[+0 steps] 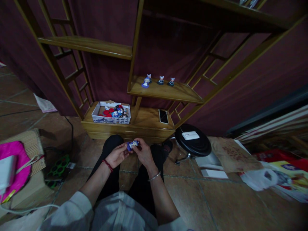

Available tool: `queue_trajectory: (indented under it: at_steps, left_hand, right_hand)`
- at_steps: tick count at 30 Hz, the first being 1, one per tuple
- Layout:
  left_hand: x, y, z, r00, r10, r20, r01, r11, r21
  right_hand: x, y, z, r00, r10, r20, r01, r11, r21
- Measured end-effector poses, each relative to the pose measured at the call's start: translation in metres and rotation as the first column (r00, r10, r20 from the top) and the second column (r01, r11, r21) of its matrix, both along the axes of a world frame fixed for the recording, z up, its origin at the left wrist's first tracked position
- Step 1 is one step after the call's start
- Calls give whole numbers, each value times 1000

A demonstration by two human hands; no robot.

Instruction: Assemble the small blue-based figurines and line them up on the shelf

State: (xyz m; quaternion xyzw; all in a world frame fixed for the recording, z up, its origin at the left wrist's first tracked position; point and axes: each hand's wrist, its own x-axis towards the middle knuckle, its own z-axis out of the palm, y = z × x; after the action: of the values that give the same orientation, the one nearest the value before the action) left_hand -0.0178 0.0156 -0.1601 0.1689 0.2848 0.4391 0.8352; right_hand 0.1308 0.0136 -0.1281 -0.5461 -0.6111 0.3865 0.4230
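Between my two hands, above my knees, is a small purple-and-white figurine (132, 145) lying on its side. My left hand (117, 155) pinches its purple base end with thumb and fingers. My right hand (143, 153) grips the pale head end. A similar purple-and-white figurine (145, 82) stands upright on the raised wooden shelf (166, 92), beside several dark-based figurines (161, 80). On the lower shelf to the left, an open cardboard box (111, 120) holds a jumble of small figurines and red round pieces.
A phone (163, 116) lies on the lower shelf at the right. The black round stool (203, 141) beside the cabinet carries a white flat device (190, 135). Plastic bags (260, 178) lie at the right, and a cardboard box with a pink item (22, 154) at the left.
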Motion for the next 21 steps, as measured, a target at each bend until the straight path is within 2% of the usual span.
queue_trajectory:
  at_steps: [12,21]
  left_hand:
    - [4,-1,-1,1000,24,14,-24,1000,-8]
    - [7,0,-2,1000,23,21,-22,1000,-21]
  right_hand:
    - [1,2,7,993,11,114,-9,1000,-22]
    - [2,2,10,989,-42,143,47,998,-31]
